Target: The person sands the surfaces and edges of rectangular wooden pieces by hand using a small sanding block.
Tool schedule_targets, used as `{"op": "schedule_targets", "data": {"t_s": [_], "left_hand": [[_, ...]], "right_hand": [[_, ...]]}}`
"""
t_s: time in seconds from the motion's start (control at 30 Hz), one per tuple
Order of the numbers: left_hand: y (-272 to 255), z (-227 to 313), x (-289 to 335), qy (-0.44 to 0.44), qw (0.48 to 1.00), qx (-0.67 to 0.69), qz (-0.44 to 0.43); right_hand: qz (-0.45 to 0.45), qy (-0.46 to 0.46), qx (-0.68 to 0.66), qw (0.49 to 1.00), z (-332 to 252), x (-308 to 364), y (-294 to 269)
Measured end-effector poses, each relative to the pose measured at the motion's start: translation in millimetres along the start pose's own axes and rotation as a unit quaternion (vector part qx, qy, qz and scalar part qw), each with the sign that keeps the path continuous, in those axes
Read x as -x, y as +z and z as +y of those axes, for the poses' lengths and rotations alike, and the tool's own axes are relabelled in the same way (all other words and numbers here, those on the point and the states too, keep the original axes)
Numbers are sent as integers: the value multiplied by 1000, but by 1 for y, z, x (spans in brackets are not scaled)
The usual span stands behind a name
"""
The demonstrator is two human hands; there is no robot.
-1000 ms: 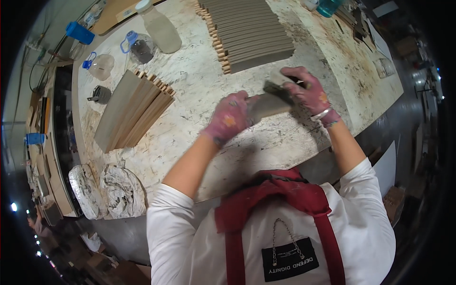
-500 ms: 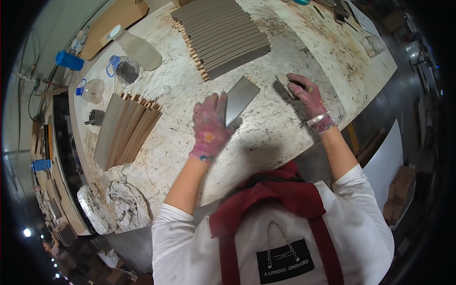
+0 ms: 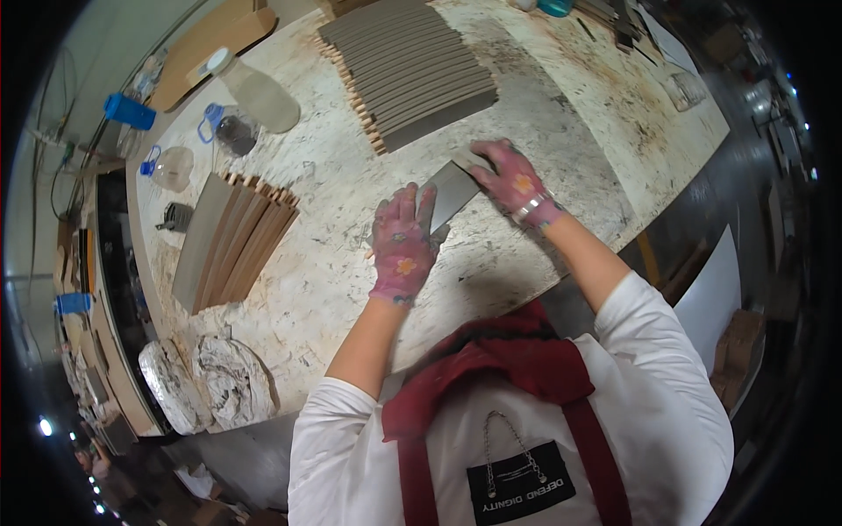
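My left hand [image 3: 403,245], in a stained pink glove with a flower print, holds a flat grey board [image 3: 453,196] on the worktable [image 3: 517,263]. Its fingers lie along one side of the board and the thumb along the other. At the board's far end, my right hand [image 3: 515,182], gloved alike, grips a small pale block [image 3: 474,161]. The fingers partly cover this block, and whether it touches the board I cannot tell. Beyond my hands is a long row of grey boards [image 3: 421,74] with pale wooden ends.
On the left stands a bundle of similar boards [image 3: 232,245]. Behind it are a large bottle [image 3: 259,95], a blue-handled jug [image 3: 231,130] and a blue-capped bottle [image 3: 171,168]. Crumpled silvery wrapping [image 3: 232,381] lies at the near left edge. A glass jar [image 3: 686,91] stands far right.
My right hand has moved left with the pale block, up to the far end of the board. My left hand and the board have shifted slightly right and nearer.
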State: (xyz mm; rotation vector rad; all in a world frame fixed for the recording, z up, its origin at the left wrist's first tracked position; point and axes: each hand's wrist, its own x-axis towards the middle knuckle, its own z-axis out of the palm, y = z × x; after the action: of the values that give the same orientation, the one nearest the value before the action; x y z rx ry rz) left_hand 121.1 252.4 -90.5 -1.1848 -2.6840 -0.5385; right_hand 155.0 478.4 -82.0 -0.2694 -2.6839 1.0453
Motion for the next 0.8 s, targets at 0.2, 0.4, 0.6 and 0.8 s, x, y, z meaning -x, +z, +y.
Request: {"op": "schedule_targets", "data": {"t_s": [0.2, 0.4, 0.6, 0.8], "left_hand": [[15, 13, -3, 43, 998, 30, -40], [29, 32, -19, 45, 998, 20, -50], [3, -9, -16, -17, 997, 52, -55], [-164, -73, -3, 28, 986, -136, 89]], "right_hand": [[-123, 135, -74, 980, 13, 63, -70], [-24, 154, -285, 946, 21, 47, -70], [-40, 137, -237, 961, -2, 46, -55], [39, 149, -274, 949, 18, 51, -78]]}}
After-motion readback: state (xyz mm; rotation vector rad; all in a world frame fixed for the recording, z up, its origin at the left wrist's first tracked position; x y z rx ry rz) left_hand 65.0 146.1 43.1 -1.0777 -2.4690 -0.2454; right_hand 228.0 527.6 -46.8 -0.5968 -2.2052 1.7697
